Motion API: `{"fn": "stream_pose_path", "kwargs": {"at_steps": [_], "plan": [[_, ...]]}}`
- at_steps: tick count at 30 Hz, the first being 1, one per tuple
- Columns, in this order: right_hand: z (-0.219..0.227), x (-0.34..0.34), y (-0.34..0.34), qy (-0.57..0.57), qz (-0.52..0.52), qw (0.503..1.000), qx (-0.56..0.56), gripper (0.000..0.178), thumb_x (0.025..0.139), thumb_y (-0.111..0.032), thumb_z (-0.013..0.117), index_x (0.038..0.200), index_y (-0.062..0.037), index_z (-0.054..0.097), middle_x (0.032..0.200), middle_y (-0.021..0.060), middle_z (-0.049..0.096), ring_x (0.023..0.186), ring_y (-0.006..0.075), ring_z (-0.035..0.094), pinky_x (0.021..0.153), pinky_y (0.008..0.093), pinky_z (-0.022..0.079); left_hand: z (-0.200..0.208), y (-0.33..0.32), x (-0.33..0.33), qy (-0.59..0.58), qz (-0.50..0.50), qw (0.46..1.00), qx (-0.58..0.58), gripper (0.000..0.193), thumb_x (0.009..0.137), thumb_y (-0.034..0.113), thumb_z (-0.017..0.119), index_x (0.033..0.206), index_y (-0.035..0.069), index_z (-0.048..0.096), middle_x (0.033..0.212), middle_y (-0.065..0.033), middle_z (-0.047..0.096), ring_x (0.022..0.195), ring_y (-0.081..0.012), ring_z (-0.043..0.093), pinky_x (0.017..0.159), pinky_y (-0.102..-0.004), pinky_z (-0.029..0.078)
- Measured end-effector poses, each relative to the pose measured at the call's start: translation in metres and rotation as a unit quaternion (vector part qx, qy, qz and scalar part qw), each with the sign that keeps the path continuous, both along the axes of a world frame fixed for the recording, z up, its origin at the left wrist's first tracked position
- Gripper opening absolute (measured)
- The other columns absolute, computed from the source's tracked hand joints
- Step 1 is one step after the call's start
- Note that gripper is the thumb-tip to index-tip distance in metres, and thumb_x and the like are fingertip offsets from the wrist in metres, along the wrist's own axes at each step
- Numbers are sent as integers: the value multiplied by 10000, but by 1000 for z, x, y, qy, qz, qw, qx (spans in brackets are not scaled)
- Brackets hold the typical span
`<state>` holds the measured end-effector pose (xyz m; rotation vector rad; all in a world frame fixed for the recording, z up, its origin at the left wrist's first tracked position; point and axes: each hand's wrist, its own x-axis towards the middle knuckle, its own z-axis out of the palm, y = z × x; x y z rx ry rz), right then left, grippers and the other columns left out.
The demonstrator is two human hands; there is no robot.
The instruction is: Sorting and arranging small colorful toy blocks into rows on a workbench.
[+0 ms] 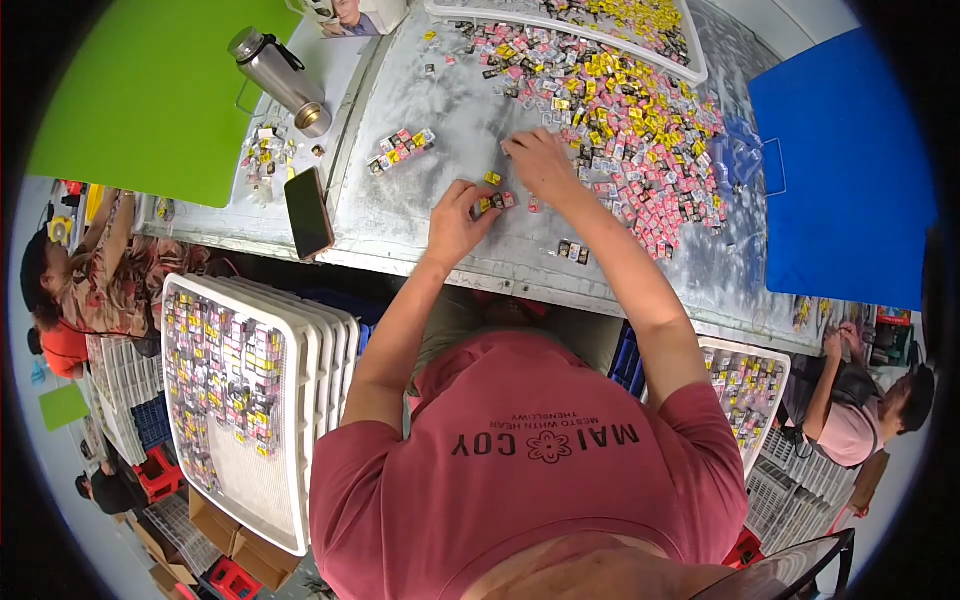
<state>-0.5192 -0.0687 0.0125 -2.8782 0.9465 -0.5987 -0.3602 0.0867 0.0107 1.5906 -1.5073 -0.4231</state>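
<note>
My left hand (457, 226) rests on the grey worktop (400, 215), fingers closed around a short row of small box-shaped pieces (497, 201) in pink, black and yellow. Just above that row lies a single yellow piece (492, 178). To the right, my right hand (547, 172) reaches over the worktop with its fingertips together at the left edge of a big loose heap of such pieces (640, 150). A tiny piece seems to be at those fingertips, too small to make out. A finished-looking block of joined pieces (402, 151) lies left of my hands.
A white tray (690, 75) holds more pieces at the back. A steel flask (285, 85) and a phone (308, 213) lie left. Green (130, 90) and blue boards (850, 170) flank the table. Stacked filled trays (295, 400) stand below left. Co-workers sit at both sides.
</note>
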Motion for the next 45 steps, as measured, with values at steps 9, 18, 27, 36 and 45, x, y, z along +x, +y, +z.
{"fn": "stream_pose_path", "kwargs": {"at_steps": [9,18,27,36,45], "plan": [[11,-36,56,-75,58,995,18,340,826,-75,676,1165,-79,708,1167,52,655,1127,287,559,978,454,451,-3,-1,0,-4,0,1000,-13,329,758,106,848,1061,65,728,997,-63,635,681,-187,597,649,-319,515],[22,-59,69,-93,7,991,100,471,795,-58,709,1263,-71,657,1258,85,643,1157,313,572,995,447,443,-3,0,-1,-14,5,1000,-6,334,760,109,848,1069,71,725,981,-58,629,682,-190,596,649,-318,513],[20,-58,51,-49,15,994,95,402,797,-51,690,1198,-84,702,1201,77,643,1149,306,573,990,442,421,-1,-1,-2,-5,3,1000,6,319,767,109,843,1062,72,725,986,-57,631,694,-194,604,656,-323,516],[28,-63,48,-41,27,994,100,302,794,-70,706,1094,-96,732,1124,42,674,1129,262,584,976,418,413,-1,0,-1,-3,2,1000,3,317,765,106,846,1056,67,726,980,-62,629,688,-195,599,644,-320,507],[28,-57,53,-5,44,992,120,187,777,-110,766,951,-104,700,1062,30,679,1122,257,582,989,424,409,0,-1,-1,5,3,1000,12,335,757,112,859,1060,57,728,980,-63,630,685,-189,597,640,-312,501]]}}
